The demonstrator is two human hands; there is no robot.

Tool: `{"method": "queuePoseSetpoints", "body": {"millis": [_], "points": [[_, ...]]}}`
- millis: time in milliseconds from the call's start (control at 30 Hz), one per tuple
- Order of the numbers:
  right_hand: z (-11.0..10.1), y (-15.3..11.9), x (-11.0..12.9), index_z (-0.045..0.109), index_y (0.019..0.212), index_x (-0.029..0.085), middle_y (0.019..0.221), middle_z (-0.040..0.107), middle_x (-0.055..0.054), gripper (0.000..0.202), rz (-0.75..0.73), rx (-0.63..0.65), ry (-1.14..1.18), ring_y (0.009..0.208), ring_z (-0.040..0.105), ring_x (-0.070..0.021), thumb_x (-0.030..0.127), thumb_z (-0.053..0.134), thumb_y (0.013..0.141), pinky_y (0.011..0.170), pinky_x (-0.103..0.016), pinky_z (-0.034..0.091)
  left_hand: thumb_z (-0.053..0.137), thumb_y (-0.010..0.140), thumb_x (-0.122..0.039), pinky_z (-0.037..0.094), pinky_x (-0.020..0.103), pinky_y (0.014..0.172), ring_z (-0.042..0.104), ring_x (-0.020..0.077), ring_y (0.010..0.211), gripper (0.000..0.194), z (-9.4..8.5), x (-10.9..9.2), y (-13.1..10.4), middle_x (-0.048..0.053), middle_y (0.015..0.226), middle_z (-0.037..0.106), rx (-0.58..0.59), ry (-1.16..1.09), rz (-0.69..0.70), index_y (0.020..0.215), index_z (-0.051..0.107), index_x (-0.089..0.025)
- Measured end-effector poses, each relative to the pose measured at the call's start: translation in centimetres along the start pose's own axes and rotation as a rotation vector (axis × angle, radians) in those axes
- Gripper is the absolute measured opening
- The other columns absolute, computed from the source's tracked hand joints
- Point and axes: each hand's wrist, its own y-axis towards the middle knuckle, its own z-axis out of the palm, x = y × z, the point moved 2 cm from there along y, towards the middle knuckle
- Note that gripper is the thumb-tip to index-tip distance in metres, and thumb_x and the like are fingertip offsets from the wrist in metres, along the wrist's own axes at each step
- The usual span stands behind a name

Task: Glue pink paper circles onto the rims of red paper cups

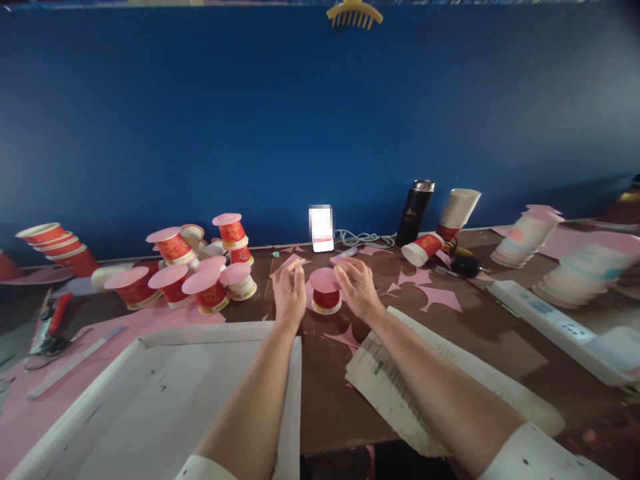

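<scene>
A red paper cup (327, 302) stands upside down on the brown table between my hands, with a pink paper disc (325, 280) on top. My left hand (290, 288) is left of the cup, its fingers pinched together around a small item I cannot make out. On the other side, my right hand (354, 283) is closed at the disc's right edge, thumb and fingertips together; what they hold is too small to tell. A glue tube (346, 254) lies just behind my right hand.
Several disc-topped red cups (205, 290) stand at the left, behind a white tray (200, 393). A lit phone (321, 228) stands at the back. Rightward are a black bottle (415, 212), stacked cups (525, 237), a power strip (545, 323), pink scraps (440, 298) and papers (400, 380).
</scene>
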Motion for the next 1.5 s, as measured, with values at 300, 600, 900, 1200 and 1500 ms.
{"method": "queuePoseSetpoints", "body": {"millis": [300,600,900,1200,1500], "points": [[0.5,0.0,0.0,0.066,0.115,0.036,0.124,0.059,-0.002,0.043,-0.025,0.124,-0.244,0.124,0.042,-0.0252,0.051,0.031,0.095,0.101,-0.045,0.035,0.033,0.095,-0.041,0.031,0.047,0.106,0.038,0.0268,0.13,0.041,0.7,-2.1,-1.2,0.006,0.139,0.048,0.188,0.422,0.222,0.116,0.065,-0.028],[0.4,-0.2,0.3,0.067,0.112,0.034,0.129,0.057,-0.003,0.043,-0.035,0.149,-0.272,0.123,0.043,-0.026,0.05,0.031,0.096,0.099,-0.045,0.035,0.03,0.095,-0.043,0.03,0.049,0.106,0.036,0.0288,0.131,0.043,0.4,-2.4,-1.2,0.005,0.141,0.047,0.239,0.462,0.184,0.113,0.067,-0.029],[0.0,-0.4,0.8,0.067,0.112,0.036,0.133,0.053,-0.001,0.044,-0.031,0.161,-0.294,0.123,0.042,-0.0268,0.053,0.03,0.095,0.1,-0.046,0.034,0.031,0.095,-0.042,0.03,0.05,0.104,0.036,0.0295,0.13,0.042,0.3,-2.7,-1.2,0.004,0.141,0.047,0.245,0.501,0.196,0.111,0.068,-0.03],[-0.2,-0.6,1.3,0.065,0.114,0.038,0.131,0.055,0.0,0.041,-0.064,0.147,-0.347,0.122,0.041,-0.0276,0.053,0.033,0.095,0.1,-0.048,0.033,0.031,0.094,-0.044,0.029,0.051,0.104,0.035,0.0294,0.13,0.043,0.0,-3.0,-1.2,0.005,0.141,0.047,0.253,0.508,0.19,0.111,0.068,-0.03],[-0.5,-0.9,0.8,0.058,0.126,0.036,0.135,0.054,0.0,0.043,-0.047,0.102,-0.34,0.123,0.042,-0.0256,0.048,0.028,0.097,0.101,-0.045,0.034,0.033,0.094,-0.039,0.03,0.048,0.105,0.036,0.028,0.131,0.041,0.2,-2.6,-1.4,0.003,0.143,0.046,0.238,0.515,0.215,0.124,0.06,-0.03]]}}
